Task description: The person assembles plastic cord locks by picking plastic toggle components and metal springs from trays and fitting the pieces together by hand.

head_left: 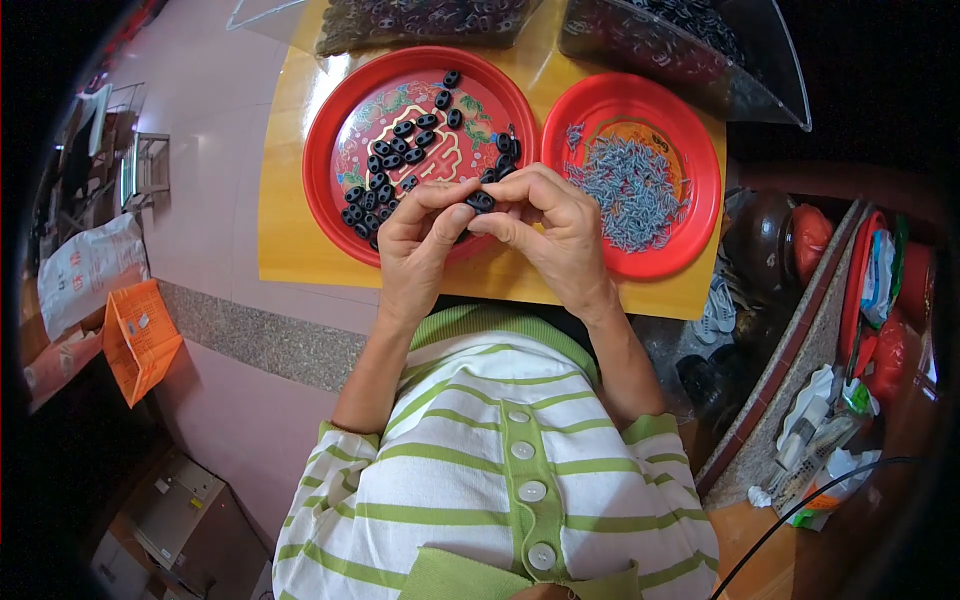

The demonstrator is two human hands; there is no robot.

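Between the fingertips of both hands sits a small black oval part [481, 202] with two holes. My left hand [424, 240] pinches its left side with thumb and forefinger. My right hand [552, 228] grips it from the right, its fingers curled. Both are over the near edge of a large red round tray [318, 150] with a flower pattern. Several loose black two-hole parts [403, 150] lie in that tray, mostly in its middle and left, with a small group by my right fingers. Right of it, a smaller red plate [700, 150] holds a heap of small grey screws [625, 190].
The trays rest on a yellow tabletop [285, 240]. Behind them stand two clear bins, the left one [420, 25] full of dark parts, the right one [690, 60] also holding dark pieces. An orange bag [142, 340] lies at the left. A cluttered ledge [780, 400] runs along the right.
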